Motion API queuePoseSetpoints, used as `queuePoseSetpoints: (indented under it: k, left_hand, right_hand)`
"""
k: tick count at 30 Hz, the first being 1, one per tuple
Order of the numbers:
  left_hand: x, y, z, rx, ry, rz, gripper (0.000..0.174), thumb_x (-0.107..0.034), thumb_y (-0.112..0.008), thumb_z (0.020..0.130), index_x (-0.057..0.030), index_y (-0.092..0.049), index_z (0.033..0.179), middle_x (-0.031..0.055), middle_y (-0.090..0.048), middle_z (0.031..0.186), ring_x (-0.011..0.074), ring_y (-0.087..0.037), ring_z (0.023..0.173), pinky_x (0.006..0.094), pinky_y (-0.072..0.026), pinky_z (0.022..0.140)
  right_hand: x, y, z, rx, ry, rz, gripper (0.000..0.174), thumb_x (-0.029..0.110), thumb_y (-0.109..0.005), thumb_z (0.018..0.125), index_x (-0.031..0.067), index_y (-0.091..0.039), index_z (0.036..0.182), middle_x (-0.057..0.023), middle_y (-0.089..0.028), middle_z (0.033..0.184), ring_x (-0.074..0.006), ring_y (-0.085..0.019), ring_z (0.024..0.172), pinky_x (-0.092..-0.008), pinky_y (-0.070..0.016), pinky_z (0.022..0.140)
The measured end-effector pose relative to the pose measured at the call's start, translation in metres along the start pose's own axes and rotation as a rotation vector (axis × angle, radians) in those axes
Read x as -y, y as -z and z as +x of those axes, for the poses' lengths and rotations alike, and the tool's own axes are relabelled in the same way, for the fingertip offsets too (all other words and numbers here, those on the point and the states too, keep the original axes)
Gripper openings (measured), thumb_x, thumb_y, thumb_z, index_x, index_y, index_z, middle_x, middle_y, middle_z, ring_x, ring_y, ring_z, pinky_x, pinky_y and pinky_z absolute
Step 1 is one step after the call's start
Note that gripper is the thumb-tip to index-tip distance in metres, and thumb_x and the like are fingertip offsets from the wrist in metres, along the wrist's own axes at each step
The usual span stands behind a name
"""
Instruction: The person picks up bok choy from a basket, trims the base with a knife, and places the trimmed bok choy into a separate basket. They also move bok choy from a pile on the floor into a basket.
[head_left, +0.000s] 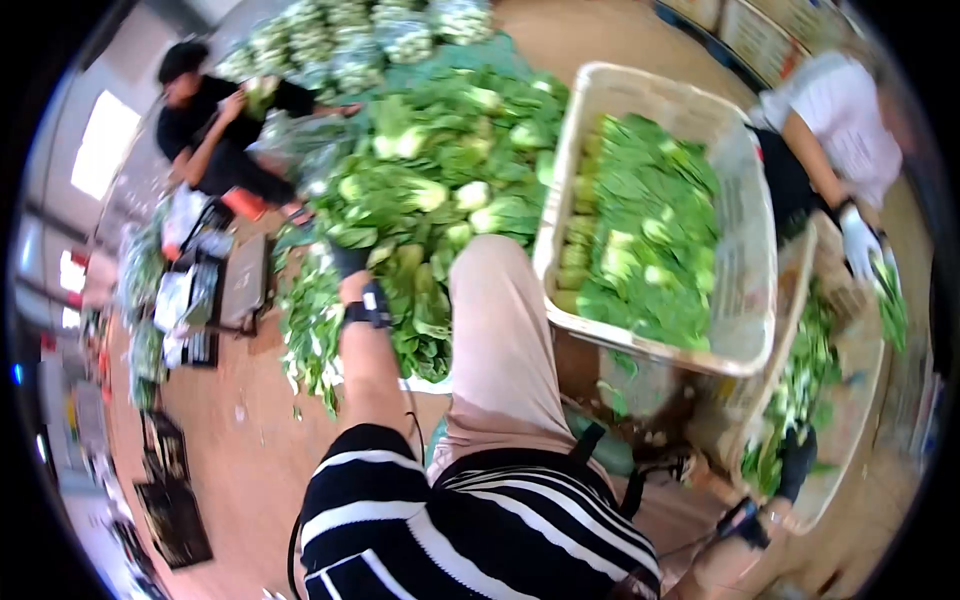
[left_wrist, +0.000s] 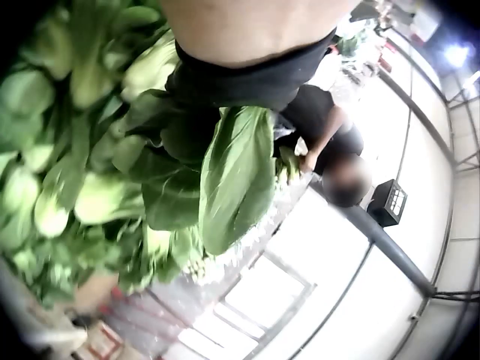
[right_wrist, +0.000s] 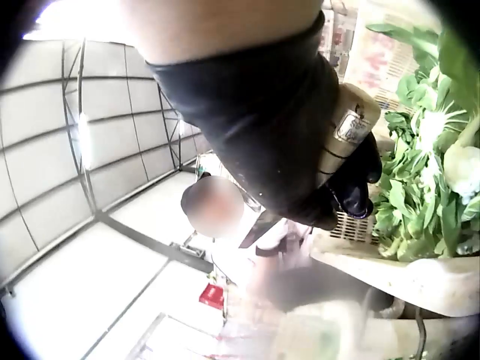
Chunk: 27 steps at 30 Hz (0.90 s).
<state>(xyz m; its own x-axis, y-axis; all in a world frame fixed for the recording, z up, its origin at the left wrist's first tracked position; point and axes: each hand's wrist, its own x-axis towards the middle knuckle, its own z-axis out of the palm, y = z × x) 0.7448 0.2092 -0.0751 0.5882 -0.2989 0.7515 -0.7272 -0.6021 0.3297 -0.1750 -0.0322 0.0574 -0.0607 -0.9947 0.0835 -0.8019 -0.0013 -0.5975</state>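
My left hand [head_left: 348, 259], in a black glove, is at the near left of a large pile of bok choy [head_left: 425, 195]. In the left wrist view, broad leaves of a bok choy [left_wrist: 238, 180] come out from under the glove; its fingers are hidden. My right hand [head_left: 797, 462], also black-gloved, is over the near end of a pale crate [head_left: 838, 478] holding loose greens [head_left: 800, 385]. It grips a tan-handled tool [right_wrist: 351, 129] with a printed label and dark bands; I cannot tell what the tool's working end is.
A white crate [head_left: 655, 352] with packed bok choy stands right of my knee. At right, a white-gloved person [head_left: 835, 140] holds greens over the pale crate. Another person [head_left: 215, 140] sits far left with a vegetable. Bagged vegetables [head_left: 330, 45] lie behind the pile; black crates [head_left: 172, 500] sit left.
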Motion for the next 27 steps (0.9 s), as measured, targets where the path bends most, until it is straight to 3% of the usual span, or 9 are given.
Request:
queuePoseSetpoints:
  k: [1, 4, 8, 10, 14, 17, 21, 23, 27]
  left_hand:
    - [0.021, 0.0, 0.007, 0.149, 0.046, 0.021, 0.044, -0.027, -0.055, 0.08, -0.0035, -0.049, 0.116, 0.013, -0.056, 0.109, 0.0256, -0.053, 0.098, 0.0354, -0.0423, 0.087]
    - [0.068, -0.02, 0.048, 0.344, 0.136, -0.081, 0.039, -0.02, -0.051, 0.082, -0.0013, -0.048, 0.116, 0.0133, -0.056, 0.109, 0.0239, -0.054, 0.097, 0.0346, -0.0435, 0.086]
    - [0.114, -0.055, 0.122, 0.235, 0.074, -0.868, 0.033, -0.01, -0.046, 0.085, 0.0016, -0.047, 0.116, 0.0138, -0.056, 0.108, 0.0217, -0.055, 0.096, 0.0335, -0.0449, 0.084]
    - [-0.036, -0.029, 0.155, 0.361, 0.702, -1.196, 0.039, -0.018, -0.05, 0.086, 0.0011, -0.046, 0.12, 0.0131, -0.052, 0.117, 0.0223, -0.054, 0.103, 0.035, -0.0449, 0.085]
    - [-0.349, -0.017, 0.128, 0.921, 0.013, -1.161, 0.034, -0.008, -0.052, 0.085, 0.0021, -0.049, 0.118, 0.0111, -0.058, 0.109, 0.0178, -0.057, 0.097, 0.0295, -0.045, 0.085]
    - [-0.48, -0.07, 0.03, 1.668, -0.401, -1.097, 0.035, -0.013, -0.052, 0.086, -0.0002, -0.05, 0.119, 0.0132, -0.06, 0.107, 0.0162, -0.056, 0.098, 0.0297, -0.0438, 0.086]
    - [-0.557, -0.139, -0.119, 1.512, -1.099, -0.395, 0.037, -0.019, -0.059, 0.071, -0.0031, -0.058, 0.103, 0.0216, -0.06, 0.098, 0.0364, -0.057, 0.091, 0.0405, -0.046, 0.079]
    - [-0.562, -0.168, -0.173, 1.469, -1.08, -0.302, 0.046, -0.025, -0.063, 0.067, -0.006, -0.055, 0.109, 0.0206, -0.058, 0.103, 0.0341, -0.056, 0.095, 0.0405, -0.046, 0.081]
    - [-0.559, -0.179, -0.203, 1.173, -1.083, -0.29, 0.055, -0.029, -0.067, 0.063, -0.0084, -0.053, 0.112, 0.0199, -0.056, 0.108, 0.0326, -0.056, 0.098, 0.0402, -0.0453, 0.083]
  right_hand:
    - [-0.004, -0.013, 0.001, -0.199, 0.289, -0.27, 0.03, 0.016, -0.06, 0.081, 0.0045, -0.055, 0.108, -0.0067, -0.055, 0.069, -0.01, -0.047, 0.046, -0.0254, -0.0393, 0.039]
    - [0.048, -0.012, -0.017, 0.019, -0.091, 0.036, 0.032, 0.016, -0.063, 0.079, 0.0021, -0.055, 0.107, -0.0056, -0.055, 0.067, -0.0101, -0.049, 0.045, -0.026, -0.0402, 0.039]
    - [0.081, -0.011, -0.016, 0.129, -0.146, 0.15, 0.027, 0.011, -0.062, 0.08, 0.0012, -0.055, 0.104, -0.0051, -0.058, 0.059, -0.0086, -0.05, 0.043, -0.0229, -0.0391, 0.041]
    - [0.08, -0.013, -0.01, 0.111, -0.134, 0.177, 0.028, 0.012, -0.063, 0.08, 0.0003, -0.055, 0.104, -0.0049, -0.059, 0.06, -0.0082, -0.051, 0.044, -0.0225, -0.0394, 0.041]
    - [0.105, -0.023, 0.001, 0.11, -0.12, 0.201, 0.032, 0.013, -0.064, 0.079, 0.001, -0.055, 0.108, -0.0057, -0.06, 0.066, -0.0093, -0.055, 0.051, -0.0236, -0.0436, 0.045]
    - [0.138, -0.026, 0.007, 0.064, -0.043, 0.146, 0.03, 0.013, -0.064, 0.078, 0.0001, -0.056, 0.105, -0.0084, -0.061, 0.063, -0.0127, -0.058, 0.049, -0.0262, -0.0444, 0.046]
    - [0.148, -0.018, 0.013, 0.027, 0.017, 0.04, 0.029, 0.016, -0.065, 0.075, 0.0025, -0.058, 0.099, -0.0143, -0.06, 0.061, -0.0246, -0.06, 0.051, -0.0325, -0.0448, 0.048]
    - [0.136, -0.016, 0.014, -0.035, 0.113, -0.135, 0.031, 0.016, -0.066, 0.072, 0.0039, -0.058, 0.099, -0.0178, -0.06, 0.068, -0.0351, -0.058, 0.061, -0.0385, -0.0451, 0.053]
    - [0.128, -0.004, 0.015, 0.0, -0.027, -0.055, 0.031, 0.015, -0.065, 0.071, 0.006, -0.058, 0.1, -0.0185, -0.06, 0.071, -0.0366, -0.058, 0.066, -0.0398, -0.0452, 0.056]
